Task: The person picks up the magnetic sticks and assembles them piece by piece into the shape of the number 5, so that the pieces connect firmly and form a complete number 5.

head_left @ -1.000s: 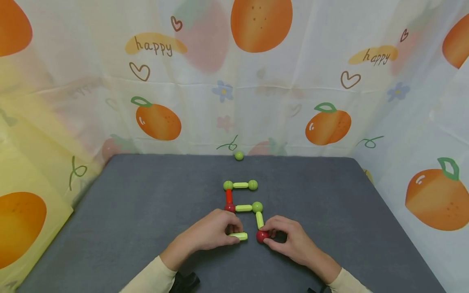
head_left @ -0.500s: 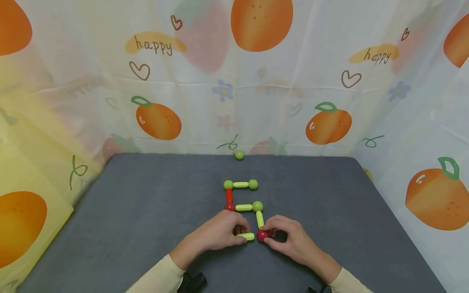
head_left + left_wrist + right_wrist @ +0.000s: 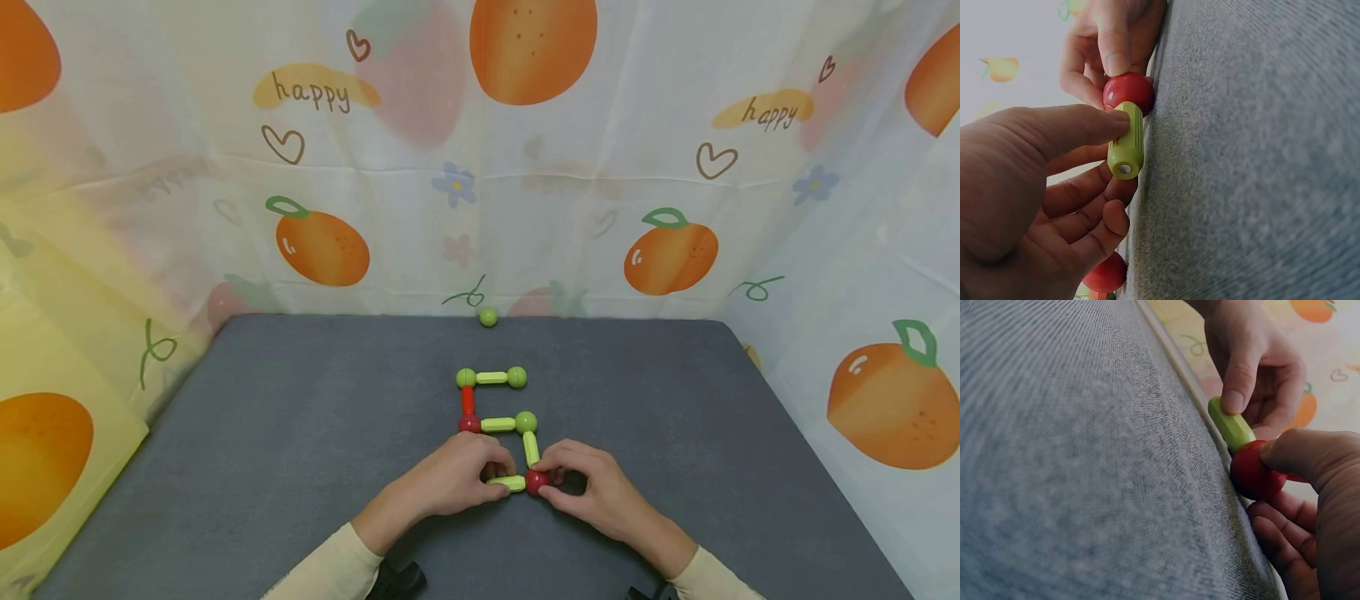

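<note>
My left hand [image 3: 463, 477] pinches a ribbed yellow-green rod [image 3: 1127, 140] between thumb and fingers; its far end meets a red ball [image 3: 536, 482]. That ball is held by my right hand [image 3: 600, 487], thumb on one side and fingers on the other. From it a second yellow-green rod [image 3: 531, 448] leads up to a green ball [image 3: 526, 422]. Another rod [image 3: 498, 425] links this to a second red ball [image 3: 469, 423], partly behind my left hand. A red rod [image 3: 468, 400] joins that one to a green ball [image 3: 466, 378], then a rod [image 3: 492, 377] ends at another green ball [image 3: 517, 377].
One loose green ball [image 3: 488, 317] lies at the back edge of the dark grey table [image 3: 315, 400]. Behind the table hangs a fruit-printed curtain [image 3: 420, 225], which also runs along both sides.
The left hand has moved right with its rod, closing the gap so the rod's end now meets the red ball. The right hand has stayed in place on that ball.
</note>
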Demonstrator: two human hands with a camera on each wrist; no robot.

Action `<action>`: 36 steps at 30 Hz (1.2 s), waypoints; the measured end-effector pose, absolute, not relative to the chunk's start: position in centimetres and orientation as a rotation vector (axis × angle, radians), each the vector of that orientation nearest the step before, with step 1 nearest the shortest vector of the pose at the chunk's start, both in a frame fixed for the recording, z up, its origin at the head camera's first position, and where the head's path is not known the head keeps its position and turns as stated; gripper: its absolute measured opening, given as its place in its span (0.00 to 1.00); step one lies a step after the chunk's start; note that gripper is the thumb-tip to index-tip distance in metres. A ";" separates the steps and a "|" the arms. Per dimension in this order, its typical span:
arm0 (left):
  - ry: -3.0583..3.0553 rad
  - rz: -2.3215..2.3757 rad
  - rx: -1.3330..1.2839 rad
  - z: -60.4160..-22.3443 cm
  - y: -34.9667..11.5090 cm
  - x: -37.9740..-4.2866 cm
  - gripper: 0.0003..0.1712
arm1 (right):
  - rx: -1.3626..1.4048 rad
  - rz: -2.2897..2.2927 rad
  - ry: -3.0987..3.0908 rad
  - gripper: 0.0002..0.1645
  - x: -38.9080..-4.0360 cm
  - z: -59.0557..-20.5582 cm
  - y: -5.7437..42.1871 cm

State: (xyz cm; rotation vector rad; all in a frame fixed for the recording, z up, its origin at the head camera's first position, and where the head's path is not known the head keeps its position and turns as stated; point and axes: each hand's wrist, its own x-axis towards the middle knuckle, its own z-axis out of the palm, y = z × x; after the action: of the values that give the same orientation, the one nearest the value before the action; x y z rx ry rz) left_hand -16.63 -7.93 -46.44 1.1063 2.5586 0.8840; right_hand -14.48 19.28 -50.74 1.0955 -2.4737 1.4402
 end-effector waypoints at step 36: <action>2.585 0.865 1.110 -46.4 -7.9 -16.7 0.07 | 1.100 1.445 -2.463 0.13 -14.6 -51.0 19.3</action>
State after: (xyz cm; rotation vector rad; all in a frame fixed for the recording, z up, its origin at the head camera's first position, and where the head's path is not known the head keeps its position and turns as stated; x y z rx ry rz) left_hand -16.71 -7.91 -46.39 1.1105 2.5848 0.8648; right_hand -14.63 19.31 -50.96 1.1000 -2.4631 1.4450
